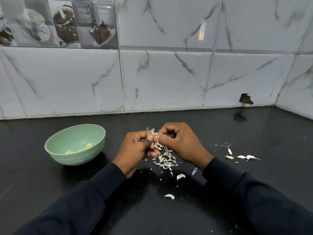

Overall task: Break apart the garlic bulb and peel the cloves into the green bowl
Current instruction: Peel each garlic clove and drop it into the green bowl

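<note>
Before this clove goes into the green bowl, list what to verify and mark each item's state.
1. Both the left hand and right hand pinch the clove: ok.
2. That clove fully peeled: cannot tell, fingers cover it.
3. The green bowl stands upright, left of the hands: ok.
4. Room in the bowl, few peeled cloves inside: ok.
5. The skin pile lies on the counter, outside the bowl: ok.
6. The loose cloves at the right peeled: not ok, white skin on.
</note>
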